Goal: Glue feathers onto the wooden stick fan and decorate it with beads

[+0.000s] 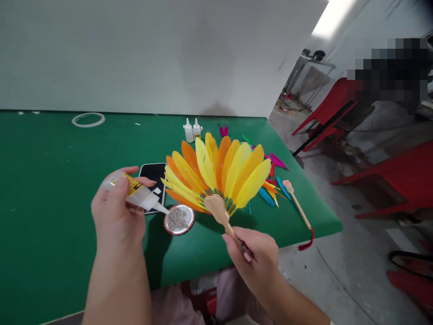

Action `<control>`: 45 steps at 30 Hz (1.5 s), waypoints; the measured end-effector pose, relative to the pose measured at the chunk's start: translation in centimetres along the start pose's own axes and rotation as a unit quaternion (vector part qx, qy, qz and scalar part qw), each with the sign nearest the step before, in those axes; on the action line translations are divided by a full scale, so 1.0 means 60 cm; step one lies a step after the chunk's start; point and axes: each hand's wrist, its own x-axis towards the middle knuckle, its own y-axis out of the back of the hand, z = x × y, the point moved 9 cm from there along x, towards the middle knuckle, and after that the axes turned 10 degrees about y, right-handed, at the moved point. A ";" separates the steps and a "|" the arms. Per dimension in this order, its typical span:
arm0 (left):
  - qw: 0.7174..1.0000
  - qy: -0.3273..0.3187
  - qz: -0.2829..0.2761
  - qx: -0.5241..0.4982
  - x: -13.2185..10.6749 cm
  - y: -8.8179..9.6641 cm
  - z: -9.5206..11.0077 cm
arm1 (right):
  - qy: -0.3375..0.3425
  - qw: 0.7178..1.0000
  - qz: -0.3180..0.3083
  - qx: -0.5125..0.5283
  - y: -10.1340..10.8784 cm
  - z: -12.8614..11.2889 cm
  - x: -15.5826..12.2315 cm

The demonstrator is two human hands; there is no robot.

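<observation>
Orange-yellow feather fan (221, 169) in right hand (259, 250), translucent tapered bottle (139, 193) in left hand (117, 207), each grip closed.

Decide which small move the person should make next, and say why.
Perhaps move the bottle across to the wooden base of the feather fan: the left hand holds it tilted, nozzle aimed down near the round dish, while the right hand holds the fan by its handle.

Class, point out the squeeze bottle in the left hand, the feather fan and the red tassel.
Squeeze bottle (142, 195), head view: on its pale body.
Feather fan (222, 162), head view: on an orange middle feather.
Red tassel (309, 242), head view: on its threads.
</observation>
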 end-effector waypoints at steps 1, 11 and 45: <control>1.000 0.001 0.000 0.000 0.000 0.000 0.000 | -0.001 1.000 -0.001 0.004 -0.001 0.000 0.000; 1.000 -0.004 -0.011 0.000 0.002 -0.002 -0.001 | -0.002 1.000 -0.020 0.015 -0.005 0.001 0.005; 0.981 -0.025 -0.191 0.022 -0.016 -0.062 -0.025 | -0.042 0.993 -0.077 0.079 -0.065 0.083 0.071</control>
